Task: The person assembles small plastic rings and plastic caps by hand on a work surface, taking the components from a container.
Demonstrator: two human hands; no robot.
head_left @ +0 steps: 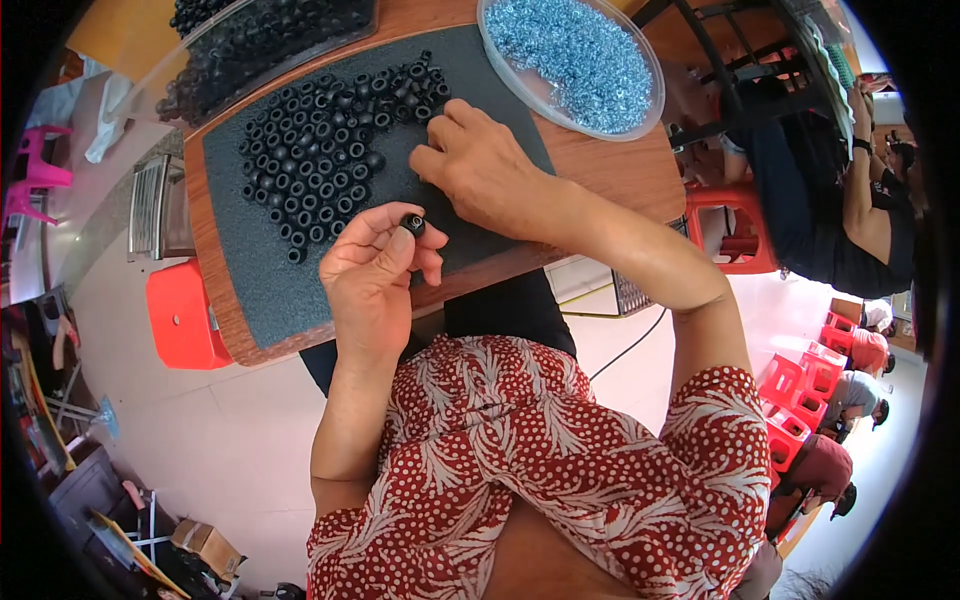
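Note:
My left hand (375, 275) is raised over the near edge of the mat, its thumb and fingers pinching a small round black cap (413, 224). Something shiny shows in the opening of that cap. Farther up and to the right, my right hand (478, 165) rests low over the dark grey mat (270, 305), fingers curled inward. Its fingertips are beside the right end of a spread of black ring-shaped caps (310, 150); whatever they may grip is hidden. Most of these caps lie with their round openings upward.
A round clear tub (487, 45) of small shiny bluish pieces sits at the table's far right. A clear bin (300, 62) of black caps stands at far left. Red stools (180, 315) flank the wooden table (640, 185). Several people sit farther right.

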